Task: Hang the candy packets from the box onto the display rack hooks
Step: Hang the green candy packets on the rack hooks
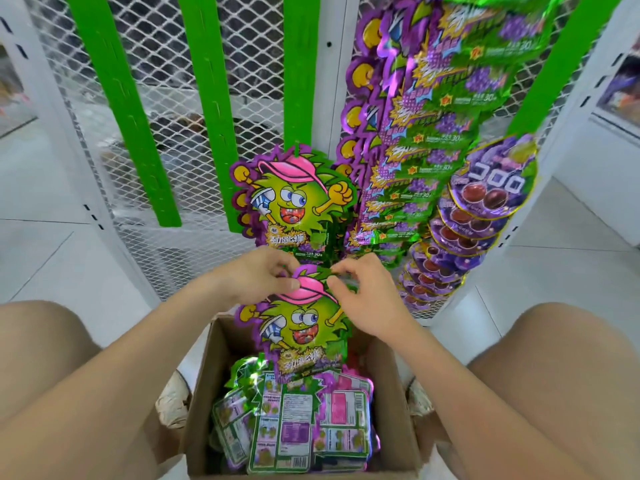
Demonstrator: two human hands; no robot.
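Note:
Both hands hold one candy packet (304,327), green and purple with a cartoon face and pink cap, upright above the cardboard box (398,403). My left hand (258,275) pinches its top left edge and my right hand (363,292) pinches its top right edge. More packets (294,420) lie face down inside the box. Just beyond my hands, an identical packet (294,199) hangs low on the white mesh display rack (173,109), with others stacked behind it. The hook under my hands is hidden.
Green slotted strips (204,109) run down the mesh. To the right hang rows of the same candy (415,150) and round purple grape packets (485,202). My bare knees flank the box on the white tiled floor (52,258). White shelving stands at both sides.

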